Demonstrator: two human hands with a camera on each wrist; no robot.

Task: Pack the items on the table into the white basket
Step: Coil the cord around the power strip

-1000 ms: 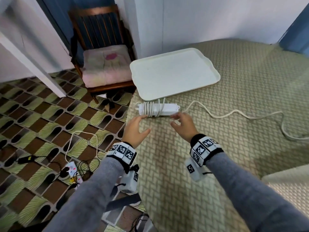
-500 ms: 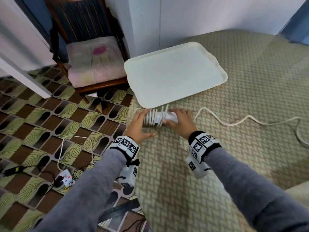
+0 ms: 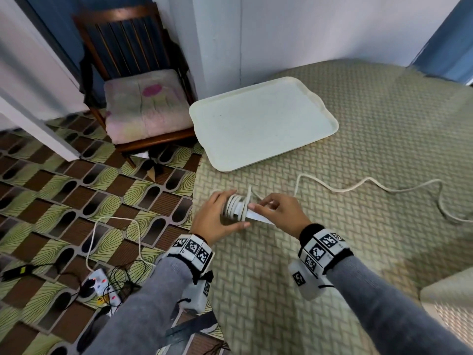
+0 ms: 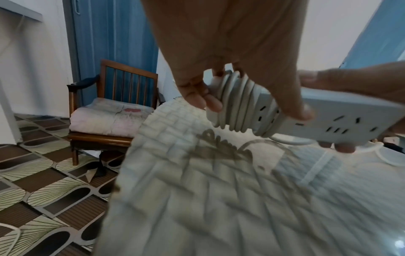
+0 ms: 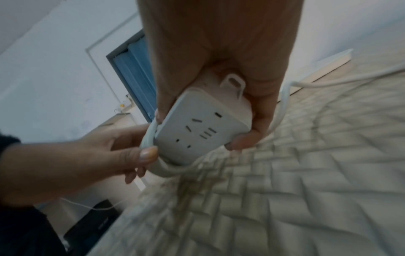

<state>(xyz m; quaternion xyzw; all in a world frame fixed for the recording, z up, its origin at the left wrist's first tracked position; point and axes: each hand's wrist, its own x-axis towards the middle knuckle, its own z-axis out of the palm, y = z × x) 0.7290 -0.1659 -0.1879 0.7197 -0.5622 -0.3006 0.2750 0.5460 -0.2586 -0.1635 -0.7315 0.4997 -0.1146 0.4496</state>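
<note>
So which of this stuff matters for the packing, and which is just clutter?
Job: power strip gripped by left hand and right hand; its trailing cord; tray.
Clutter: chair; floor strip; black adapter.

Both hands, left [image 3: 217, 216] and right [image 3: 277, 212], raised, fingers [image 5: 260, 110] curled in a grip.

grey sleeves [image 3: 158, 298]; black wristbands [image 3: 323, 248] carrying white blocks with black square markers.
</note>
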